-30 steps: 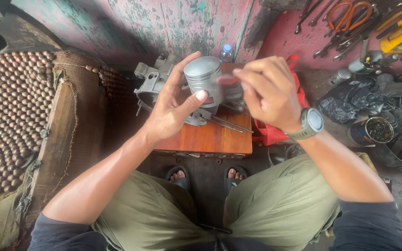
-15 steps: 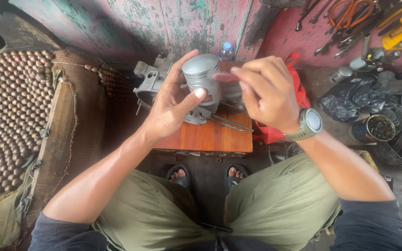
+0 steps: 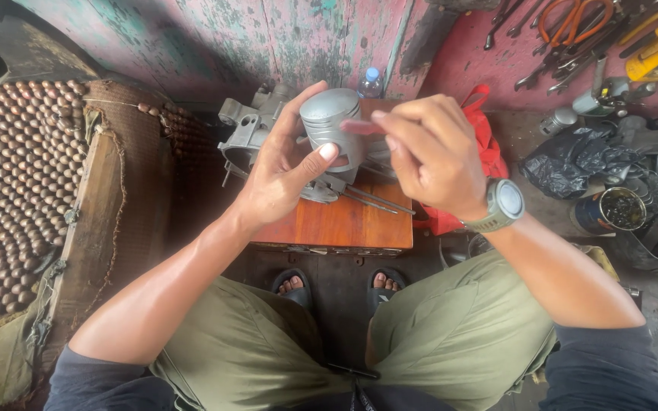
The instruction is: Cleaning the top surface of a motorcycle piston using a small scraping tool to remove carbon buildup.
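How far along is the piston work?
Done: the grey piston is off the bench and free of the engine casing, which sits on the small wooden table. In hand: the left hand grips the piston upright; the right hand pinches something thin at its upper side, too small to identify. Left: nothing is fitted back into the casing yet.

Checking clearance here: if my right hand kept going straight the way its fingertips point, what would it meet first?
The right hand points left at the grey metal piston held in the left hand. It would probably meet the piston's side first; depth is hard to judge.
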